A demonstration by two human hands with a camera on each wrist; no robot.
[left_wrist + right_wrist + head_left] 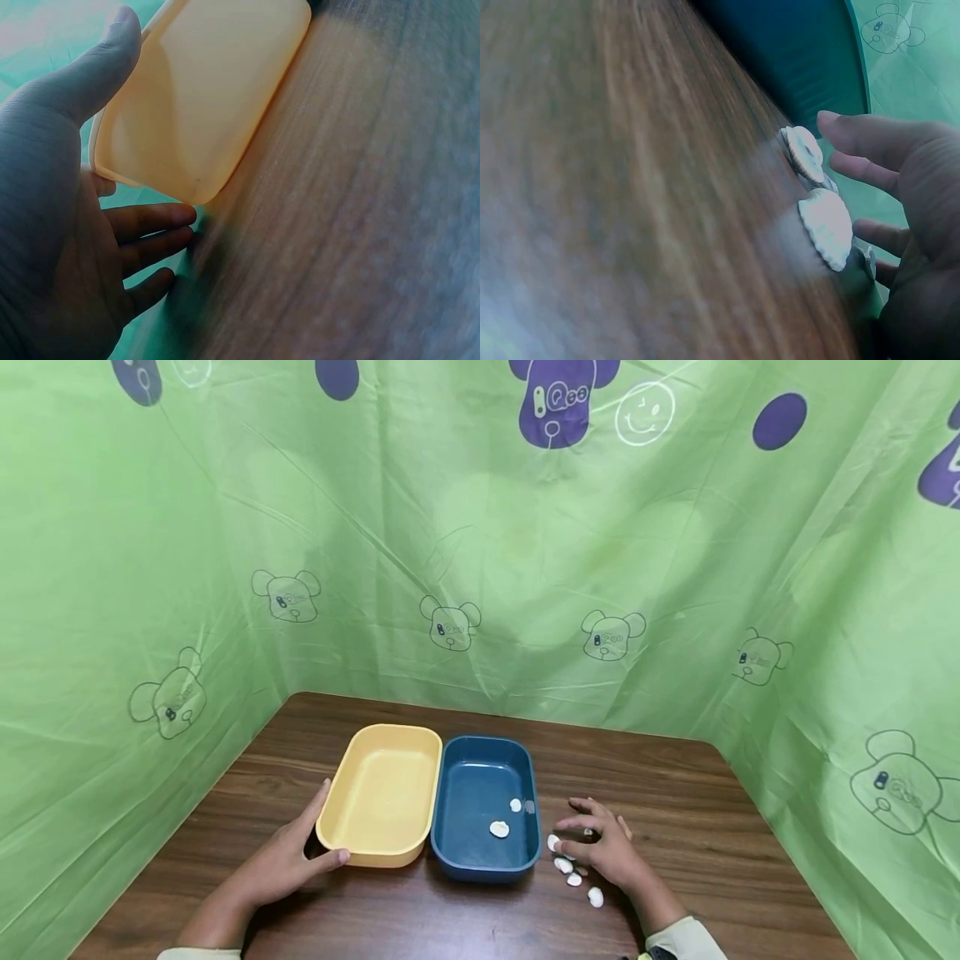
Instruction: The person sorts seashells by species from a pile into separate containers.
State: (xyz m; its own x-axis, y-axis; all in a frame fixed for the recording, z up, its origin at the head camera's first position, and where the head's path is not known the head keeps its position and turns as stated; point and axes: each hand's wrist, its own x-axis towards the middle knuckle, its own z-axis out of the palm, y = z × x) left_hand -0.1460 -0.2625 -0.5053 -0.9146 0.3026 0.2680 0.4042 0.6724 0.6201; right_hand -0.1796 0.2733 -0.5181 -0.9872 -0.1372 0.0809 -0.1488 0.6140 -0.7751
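From where I stand, a green curtain [112, 618] printed with bear outlines closes in the brown table [300, 910] at the left, back and right. At left, the person's left hand [281, 862] is spread about the near left corner of a yellow box [385, 862], thumb along the near end, fingers at the left side. Directly beside it stands a blue box [487, 875], lying between the yellow one and the loose shells; inside are two white shells [499, 829] and a greyish piece [529, 807] at the right wall. Right of it, loose white shells [563, 865] lie on the table. The right hand [606, 850] hangs over them, thumb and fingers parted, hiding some; I cannot tell whether it touches one.
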